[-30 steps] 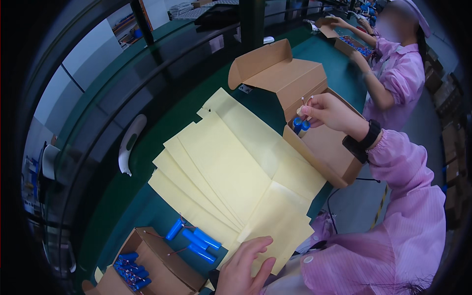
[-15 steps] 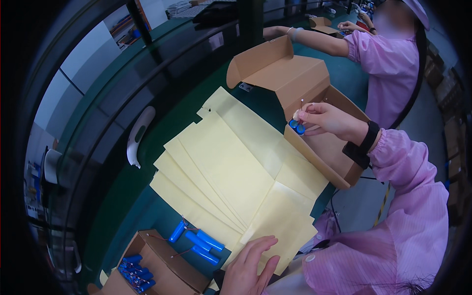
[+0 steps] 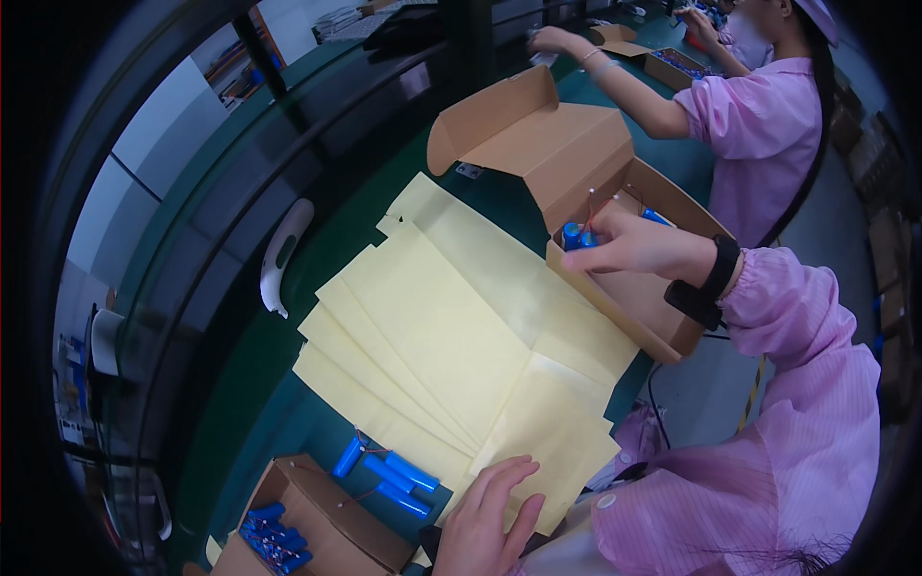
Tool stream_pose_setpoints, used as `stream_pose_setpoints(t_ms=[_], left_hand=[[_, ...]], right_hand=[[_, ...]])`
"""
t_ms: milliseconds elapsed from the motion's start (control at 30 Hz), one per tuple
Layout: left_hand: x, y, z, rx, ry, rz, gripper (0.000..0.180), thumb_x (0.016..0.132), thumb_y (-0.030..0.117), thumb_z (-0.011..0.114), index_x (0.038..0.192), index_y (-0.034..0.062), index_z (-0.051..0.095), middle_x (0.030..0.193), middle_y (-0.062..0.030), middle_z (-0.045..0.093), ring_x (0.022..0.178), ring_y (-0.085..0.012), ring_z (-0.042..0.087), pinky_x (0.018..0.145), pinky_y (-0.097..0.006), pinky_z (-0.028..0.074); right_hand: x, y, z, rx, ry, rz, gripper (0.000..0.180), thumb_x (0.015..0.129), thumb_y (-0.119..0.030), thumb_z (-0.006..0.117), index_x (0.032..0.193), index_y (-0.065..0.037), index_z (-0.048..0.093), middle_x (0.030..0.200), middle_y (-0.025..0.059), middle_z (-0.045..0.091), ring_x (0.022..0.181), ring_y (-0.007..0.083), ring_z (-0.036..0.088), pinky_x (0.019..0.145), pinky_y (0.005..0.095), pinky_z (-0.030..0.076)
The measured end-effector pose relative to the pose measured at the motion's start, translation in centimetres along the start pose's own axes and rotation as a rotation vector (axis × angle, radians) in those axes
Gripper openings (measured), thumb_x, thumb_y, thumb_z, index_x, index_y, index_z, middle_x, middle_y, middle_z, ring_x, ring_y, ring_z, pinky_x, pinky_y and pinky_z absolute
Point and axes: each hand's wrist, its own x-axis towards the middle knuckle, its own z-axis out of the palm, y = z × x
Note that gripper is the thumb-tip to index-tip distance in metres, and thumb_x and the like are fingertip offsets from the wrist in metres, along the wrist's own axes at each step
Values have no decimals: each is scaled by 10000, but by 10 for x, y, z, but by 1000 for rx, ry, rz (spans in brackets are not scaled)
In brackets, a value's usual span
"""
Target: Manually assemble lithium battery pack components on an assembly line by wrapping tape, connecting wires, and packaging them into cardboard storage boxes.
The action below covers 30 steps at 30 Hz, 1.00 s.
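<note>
My right hand (image 3: 639, 245) reaches into the far end of an open brown cardboard box (image 3: 624, 312). Its thumb and fingers close round blue cylindrical battery cells (image 3: 579, 236) with thin wires rising from them; some fingertips are hidden. Another blue cell (image 3: 656, 217) shows in the box beyond the hand. My left hand (image 3: 485, 518) rests open, fingers stretched, at the near edge of fanned cream cardboard sheets (image 3: 432, 317). Left of it, several blue wired battery cells (image 3: 389, 472) lie on the green table.
A second brown box (image 3: 331, 514) at the lower left holds more blue wired cells (image 3: 276, 538). A white curved object (image 3: 285, 254) lies beyond the sheets. Across the table, a co-worker in a pink sleeve (image 3: 744, 110) works beside another open box (image 3: 677, 67).
My right hand has lowered into the box with the battery cells and turned back-up. Another cell now shows inside. The co-worker's arm has lifted and shifted. My left hand stays put.
</note>
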Motion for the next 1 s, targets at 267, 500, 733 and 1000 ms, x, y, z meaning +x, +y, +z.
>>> stream_pose_setpoints(t_ms=[267,500,733,1000], left_hand=[[3,-1,3,8,-41,1,328,901,59,632,1215,0,561,1177,-196,604,1054,-346,610,885,-380,505],[5,7,5,34,-58,10,305,904,56,624,1198,-4,567,1181,-199,604,1076,-357,603,905,-381,499],[4,6,4,80,-42,14,297,905,62,629,1188,-8,570,1181,-206,604,1093,-365,595,932,-387,481],[7,4,6,142,-48,14,299,908,52,615,1198,-4,570,1186,-203,605,1096,-360,592,941,-375,473]], right_hand=[[-2,-5,11,-301,37,-35,385,830,-362,746,797,-21,570,753,66,517,727,179,502,656,323,417],[-6,7,0,57,-62,-55,433,830,-372,792,892,-8,566,784,3,453,732,94,424,641,262,370],[-7,18,-14,81,-90,-26,760,818,-343,808,1336,61,426,1233,134,523,1150,184,519,987,277,441],[-2,9,-24,129,-5,132,627,929,-371,668,1316,59,427,1270,174,540,1149,212,589,906,330,538]])
